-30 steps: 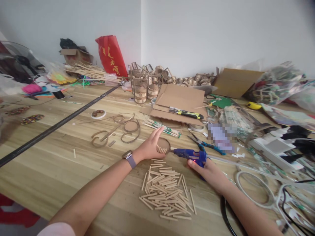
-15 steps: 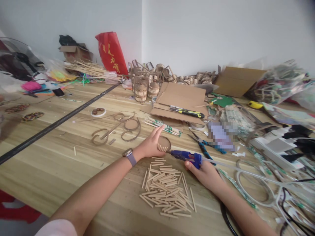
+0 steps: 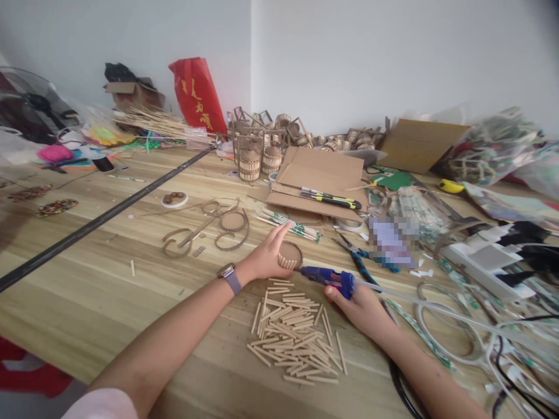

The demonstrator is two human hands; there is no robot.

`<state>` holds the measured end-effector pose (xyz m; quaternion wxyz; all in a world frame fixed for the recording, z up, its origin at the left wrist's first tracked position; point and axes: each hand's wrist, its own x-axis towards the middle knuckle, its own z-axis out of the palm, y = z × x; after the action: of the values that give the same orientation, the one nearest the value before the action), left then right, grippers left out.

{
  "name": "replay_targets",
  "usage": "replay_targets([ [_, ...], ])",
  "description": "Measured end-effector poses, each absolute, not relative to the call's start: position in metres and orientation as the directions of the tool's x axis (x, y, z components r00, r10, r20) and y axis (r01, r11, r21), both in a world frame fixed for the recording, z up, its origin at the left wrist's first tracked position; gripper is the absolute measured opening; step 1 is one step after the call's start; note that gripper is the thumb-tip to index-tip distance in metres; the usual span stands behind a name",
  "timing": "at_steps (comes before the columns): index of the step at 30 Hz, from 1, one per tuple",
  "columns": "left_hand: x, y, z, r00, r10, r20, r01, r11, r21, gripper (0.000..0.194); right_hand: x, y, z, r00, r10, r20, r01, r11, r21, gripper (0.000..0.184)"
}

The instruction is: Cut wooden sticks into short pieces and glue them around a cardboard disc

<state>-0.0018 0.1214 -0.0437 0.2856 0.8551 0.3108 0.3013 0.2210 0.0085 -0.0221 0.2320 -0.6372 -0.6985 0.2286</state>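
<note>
My left hand (image 3: 269,255) grips the left side of a small round cardboard base (image 3: 292,254), with its fingers pointing away from me. A row of short wooden sticks stands along the near edge of this base. In my right hand (image 3: 360,305) is a blue hot glue gun (image 3: 325,278), a long clear glue stick trailing from its rear. Its nozzle points left and meets, or nearly meets, the near right edge of the base. Below both hands lies a loose pile of short wooden sticks (image 3: 297,334).
Pliers (image 3: 358,256) lie right of the base. Beyond it are wrapped sticks (image 3: 288,224) and cardboard sheets (image 3: 323,171) bearing box cutters (image 3: 332,199). Curled strips (image 3: 231,227) lie left. A power strip (image 3: 489,267) and tangled cords are at right; finished small baskets (image 3: 250,166) stand behind.
The glue gun and my right hand have shifted very slightly to the left. My left hand and the round base have stayed almost still.
</note>
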Motion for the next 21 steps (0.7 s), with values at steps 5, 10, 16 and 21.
replay_targets([
  [5, -0.0020, 0.1211, -0.0431, 0.626, 0.701, 0.343, 0.360, -0.649, 0.670, 0.118, 0.2197, 0.0084, -0.0203, -0.073, 0.996, 0.042, 0.782, 0.084, -0.617, 0.038],
  [10, -0.0021, 0.1204, -0.0418, 0.628, 0.703, 0.334, 0.367, -0.646, 0.670, 0.118, 0.2189, 0.0085, -0.0203, -0.083, 0.994, 0.074, 0.786, 0.111, -0.608, 0.038],
  [16, -0.0018, 0.1205, -0.0423, 0.627, 0.708, 0.323, 0.380, -0.641, 0.667, 0.118, 0.2194, 0.0074, -0.0208, -0.093, 0.991, 0.097, 0.795, 0.133, -0.591, 0.040],
  [21, -0.0018, 0.1211, -0.0430, 0.628, 0.705, 0.329, 0.382, -0.648, 0.659, 0.117, 0.2195, 0.0076, -0.0213, -0.101, 0.990, 0.097, 0.794, 0.139, -0.592, 0.042],
])
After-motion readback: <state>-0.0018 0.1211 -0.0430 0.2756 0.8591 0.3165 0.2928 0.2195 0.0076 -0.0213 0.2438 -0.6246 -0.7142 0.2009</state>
